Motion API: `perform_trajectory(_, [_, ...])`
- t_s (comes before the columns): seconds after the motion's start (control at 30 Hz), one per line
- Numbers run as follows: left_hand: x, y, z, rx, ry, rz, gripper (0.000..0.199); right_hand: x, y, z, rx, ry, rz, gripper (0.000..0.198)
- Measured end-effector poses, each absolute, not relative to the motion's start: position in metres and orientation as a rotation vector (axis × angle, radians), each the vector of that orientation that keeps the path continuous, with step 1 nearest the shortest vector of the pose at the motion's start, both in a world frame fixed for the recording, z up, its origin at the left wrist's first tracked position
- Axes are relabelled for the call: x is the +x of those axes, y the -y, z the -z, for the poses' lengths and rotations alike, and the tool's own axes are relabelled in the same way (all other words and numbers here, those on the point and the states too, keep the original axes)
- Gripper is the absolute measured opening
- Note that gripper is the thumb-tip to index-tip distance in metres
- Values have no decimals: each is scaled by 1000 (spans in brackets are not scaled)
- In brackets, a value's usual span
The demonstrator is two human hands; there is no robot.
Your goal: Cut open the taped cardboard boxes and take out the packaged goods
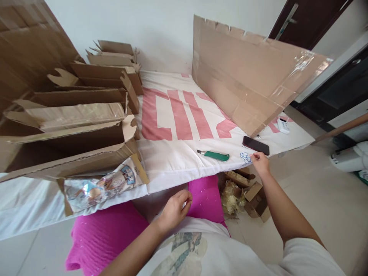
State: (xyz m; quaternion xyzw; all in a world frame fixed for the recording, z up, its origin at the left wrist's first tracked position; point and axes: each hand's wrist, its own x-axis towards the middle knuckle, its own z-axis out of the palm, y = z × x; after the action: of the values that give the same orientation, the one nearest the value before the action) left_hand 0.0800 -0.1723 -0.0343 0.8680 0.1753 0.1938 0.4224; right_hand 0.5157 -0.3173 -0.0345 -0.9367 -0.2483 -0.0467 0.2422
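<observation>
My right hand (261,163) is at the table's front edge, thumb and fingers pinched together beside a small blue printed drawing (245,157). What the pinch holds, if anything, is too small to make out. Just beyond it lies a dark phone (255,145). A green-handled utility knife (216,155) rests left of the phone, blade end pointing left. My left hand (176,207) hovers over my lap below the table edge, with its fingers curled closed. A small whitish patch shows inside the curl, and I cannot tell what it is.
Several open cardboard boxes (77,151) stand along the left. A printed plastic packet (105,184) lies before them. A large cardboard sheet (241,73) leans upright at the right back, near a small white device (283,125). Below sits a box of packing scraps (257,201).
</observation>
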Motion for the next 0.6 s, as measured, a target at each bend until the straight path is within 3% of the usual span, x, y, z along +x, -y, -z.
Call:
perform_trajectory(0.17, [75,173,36,2194,-463,-484,12,532,281,25,-2615,734,-71,41])
perform_trajectory(0.33, [70,172,41,2205,-489,-452,13,535,274,21,-2623,771,-243,25])
perform_trajectory(0.43, [71,173,43,2206,-473,-436,13,534,276,14,-2639,761,-250,15])
perform_trajectory(0.6, [73,173,46,2206,-464,-431,12,538,279,3,-2670,713,-180,15])
